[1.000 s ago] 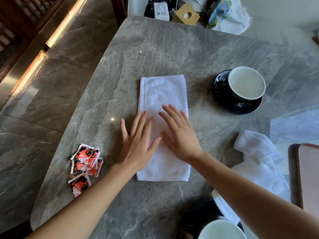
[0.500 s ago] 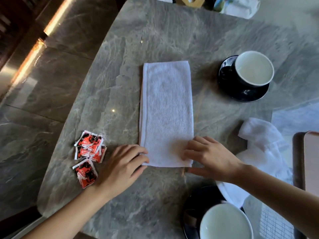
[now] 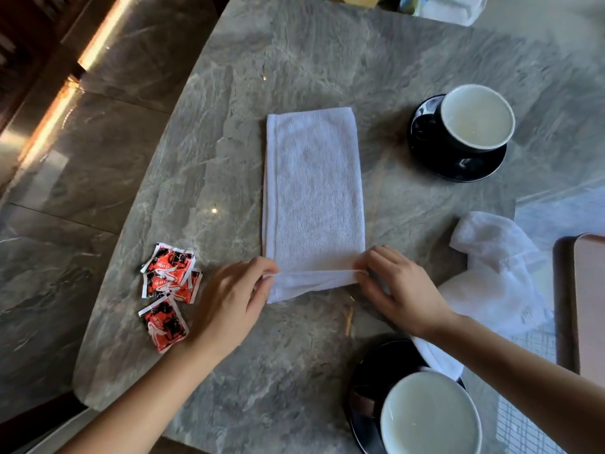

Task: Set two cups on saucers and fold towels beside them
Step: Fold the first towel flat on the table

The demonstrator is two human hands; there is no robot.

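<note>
Centre frame, a person's left hand [image 3: 235, 299] and right hand [image 3: 397, 290] are each pinching a near corner of the long towel [image 3: 312, 191], holding its near edge raised just off the grey marble worktop [image 3: 294, 60]. The rest of the white strip is lying flat, running toward the top of the frame. At upper right, the far cup [image 3: 476, 117], black with a pale inside, is sitting on the far saucer [image 3: 458, 165]. At lower right, the near cup [image 3: 429, 417] is sitting on the near saucer [image 3: 370, 371]. At right, the crumpled towel [image 3: 501, 267] is lying loose, its lower end reaching the near saucer. Red sachets [image 3: 168, 280] are lying just left of the left hand.
</note>
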